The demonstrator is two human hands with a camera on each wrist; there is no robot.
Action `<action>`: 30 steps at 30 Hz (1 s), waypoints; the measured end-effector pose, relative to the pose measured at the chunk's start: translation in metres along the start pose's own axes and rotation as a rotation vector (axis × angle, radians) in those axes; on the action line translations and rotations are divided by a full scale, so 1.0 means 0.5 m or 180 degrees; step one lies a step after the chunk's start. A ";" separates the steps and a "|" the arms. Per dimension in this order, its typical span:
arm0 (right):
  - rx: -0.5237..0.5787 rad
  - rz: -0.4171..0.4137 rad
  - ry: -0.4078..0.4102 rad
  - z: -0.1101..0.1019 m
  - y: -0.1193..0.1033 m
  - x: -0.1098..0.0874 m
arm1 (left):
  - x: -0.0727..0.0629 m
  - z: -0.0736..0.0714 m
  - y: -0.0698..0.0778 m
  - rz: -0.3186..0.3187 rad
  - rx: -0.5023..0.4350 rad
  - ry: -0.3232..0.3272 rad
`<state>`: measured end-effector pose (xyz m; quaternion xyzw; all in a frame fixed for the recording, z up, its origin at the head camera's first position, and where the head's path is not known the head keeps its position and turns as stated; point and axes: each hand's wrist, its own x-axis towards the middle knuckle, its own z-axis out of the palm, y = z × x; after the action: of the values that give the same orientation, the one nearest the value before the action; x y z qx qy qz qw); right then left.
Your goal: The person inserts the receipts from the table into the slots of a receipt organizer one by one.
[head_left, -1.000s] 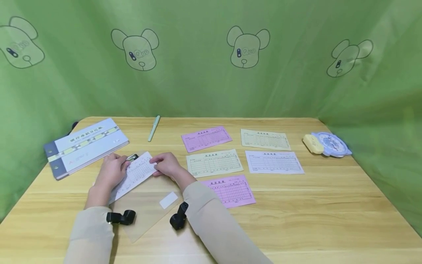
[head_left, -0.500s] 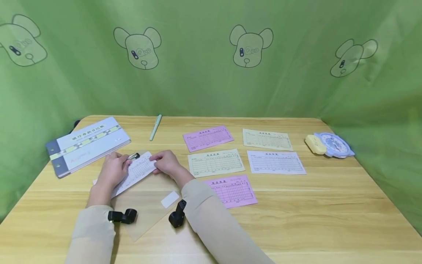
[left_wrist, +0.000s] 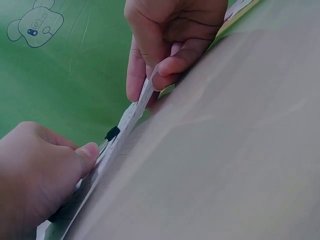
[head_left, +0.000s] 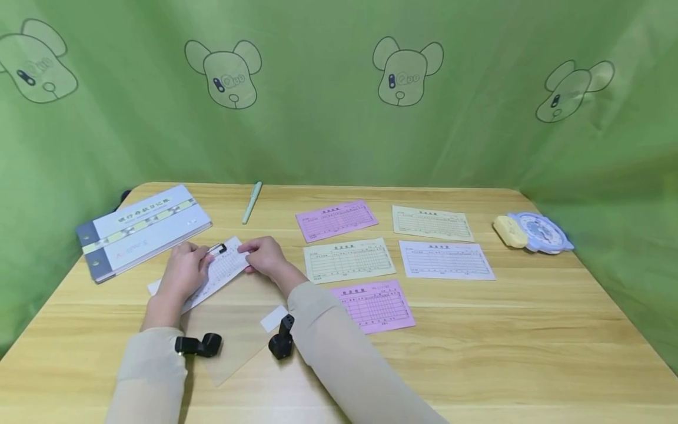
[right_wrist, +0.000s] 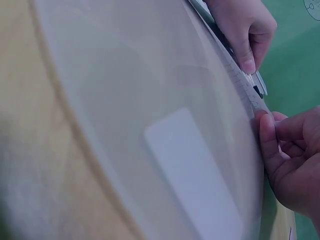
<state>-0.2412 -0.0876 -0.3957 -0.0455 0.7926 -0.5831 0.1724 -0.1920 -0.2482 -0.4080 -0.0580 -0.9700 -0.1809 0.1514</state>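
Note:
My left hand [head_left: 182,274] pinches the silver handles of a black binder clip [left_wrist: 112,133] between thumb and fingers. The clip sits at the upper edge of a white printed slip [head_left: 225,268], which lies tilted over a translucent folder [head_left: 228,335] with a white label [head_left: 273,318]. My right hand [head_left: 267,257] pinches the slip's right-hand corner between thumb and fingers, just beside the clip. In the left wrist view the slip appears nearly edge-on, with the folder spread to its right. Whether the clip's mouth bites the paper I cannot tell.
A bound ledger [head_left: 143,229] lies at the left, with a light green pen [head_left: 252,202] beyond the hands. Several printed slips in pink [head_left: 337,221], cream [head_left: 349,261] and white [head_left: 447,260] lie to the right. A blue round object [head_left: 540,232] with a yellow piece [head_left: 510,231] sits farther right.
The binder clip has shifted slightly right over the slip's upper edge, and more of the slip shows beyond it. My right hand has moved slightly up. The whole head view has drifted a little.

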 end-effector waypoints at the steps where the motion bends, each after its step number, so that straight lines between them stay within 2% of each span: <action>1: -0.0003 0.0002 0.0002 0.000 0.000 0.000 | 0.000 -0.001 0.001 -0.0017 0.0009 -0.0019; 7: 0.0016 -0.0021 -0.0038 0.000 -0.002 -0.003 | 0.000 -0.006 0.004 -0.0111 0.0074 -0.0150; 11: 0.0186 -0.0082 -0.0165 -0.010 0.000 -0.010 | 0.000 -0.006 0.003 -0.0132 0.0061 -0.0173; 17: 0.0486 -0.0057 -0.0398 -0.037 0.002 -0.023 | -0.003 -0.003 -0.005 -0.0229 -0.0144 -0.0168; 22: 0.0472 -0.0063 -0.0459 -0.064 -0.005 -0.037 | -0.007 -0.001 -0.010 -0.0366 -0.0367 -0.0125; 30: 0.0357 -0.0445 -0.0444 -0.137 -0.031 -0.084 | -0.005 0.003 -0.009 -0.0467 -0.0567 -0.0083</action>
<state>-0.2261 -0.0186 -0.3538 -0.1314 0.7397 -0.6326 0.1883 -0.1907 -0.2519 -0.4119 -0.0025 -0.9537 -0.2761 0.1194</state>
